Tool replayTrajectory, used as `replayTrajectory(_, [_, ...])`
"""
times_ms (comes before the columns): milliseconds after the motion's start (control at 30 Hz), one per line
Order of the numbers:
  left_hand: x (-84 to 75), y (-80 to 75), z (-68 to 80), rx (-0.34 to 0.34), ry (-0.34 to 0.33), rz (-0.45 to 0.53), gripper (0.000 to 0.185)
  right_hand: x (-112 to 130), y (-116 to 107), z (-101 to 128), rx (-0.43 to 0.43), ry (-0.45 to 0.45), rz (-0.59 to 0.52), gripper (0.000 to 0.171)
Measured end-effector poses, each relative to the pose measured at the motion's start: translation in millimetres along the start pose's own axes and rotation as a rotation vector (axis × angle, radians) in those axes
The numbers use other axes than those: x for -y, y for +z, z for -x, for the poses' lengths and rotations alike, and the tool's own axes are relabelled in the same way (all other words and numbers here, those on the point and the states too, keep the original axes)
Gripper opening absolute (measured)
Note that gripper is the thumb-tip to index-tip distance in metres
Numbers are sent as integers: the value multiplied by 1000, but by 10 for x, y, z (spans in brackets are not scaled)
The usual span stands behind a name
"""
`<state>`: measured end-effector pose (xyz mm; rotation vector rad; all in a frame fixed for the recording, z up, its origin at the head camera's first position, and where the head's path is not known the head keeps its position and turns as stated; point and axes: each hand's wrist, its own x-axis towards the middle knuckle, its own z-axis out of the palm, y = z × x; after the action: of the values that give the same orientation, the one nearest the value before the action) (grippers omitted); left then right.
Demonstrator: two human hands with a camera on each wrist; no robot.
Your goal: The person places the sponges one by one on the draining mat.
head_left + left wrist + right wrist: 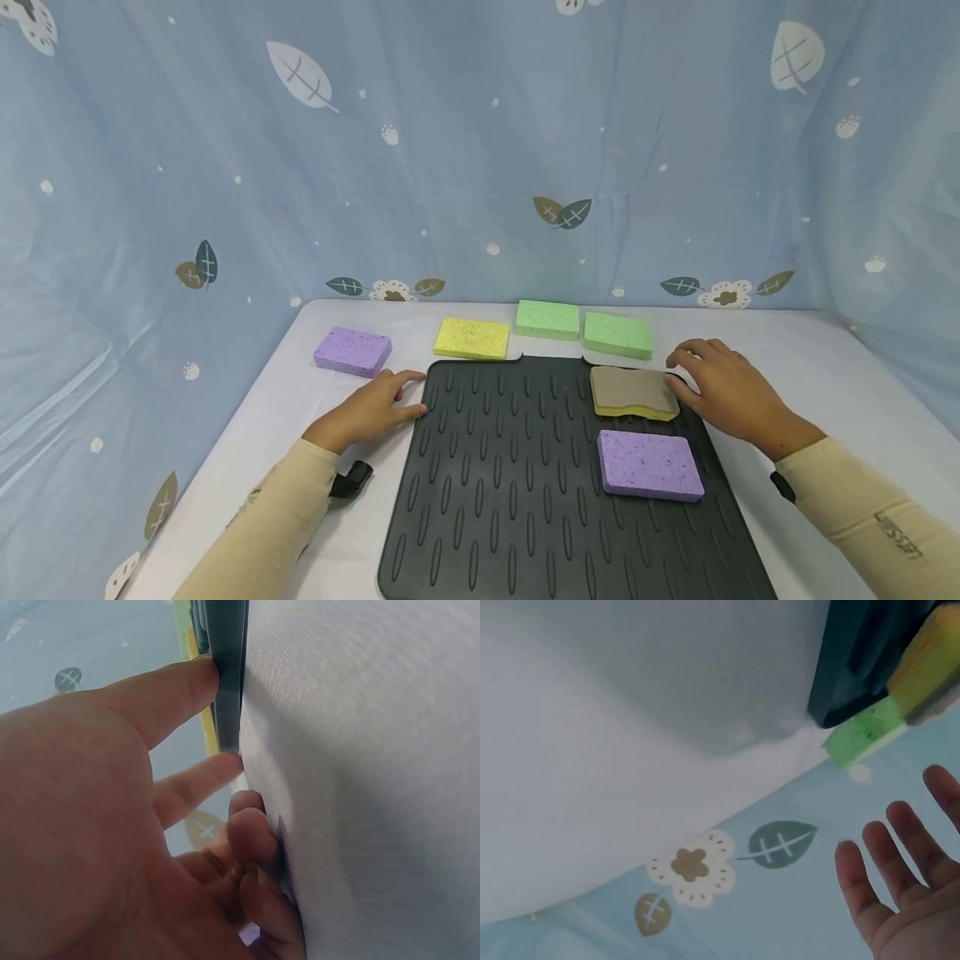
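A dark ribbed mat lies on the white table. My left hand rests beside its left edge; the thumb and a straight finger touch the mat's side, and the other fingers bend loosely over the tablecloth. On the mat's right part lie a yellow sponge with a beige top layer and, nearer, a purple sponge. My right hand hovers at the right end of the beige-topped sponge, thumb at its corner; whether they touch I cannot tell. In the right wrist view several extended fingers hold nothing.
Beyond the mat stand a yellow sponge and two green sponges in a row. Another purple sponge lies at the back left. A blue patterned curtain closes off the table's far side.
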<state>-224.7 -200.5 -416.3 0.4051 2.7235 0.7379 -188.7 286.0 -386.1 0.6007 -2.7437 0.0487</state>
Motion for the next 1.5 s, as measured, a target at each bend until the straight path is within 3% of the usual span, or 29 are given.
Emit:
replayTrajectory(467, [3,-5,18,-3,14,8,60,-253,207,-470,297,206,-236,40])
replayTrajectory(633, [5,-4,13,-3,12,13,61,-290,312,-540,311,220,-285,35])
replayTrajectory(900, [65,30,-17,-7,39,7,60,-305,413,-590,356,247,-308,51])
replayTrajectory(1500, [58,12,-32,-1,28,-8,60,-365,516,-685,375,258,-357,37])
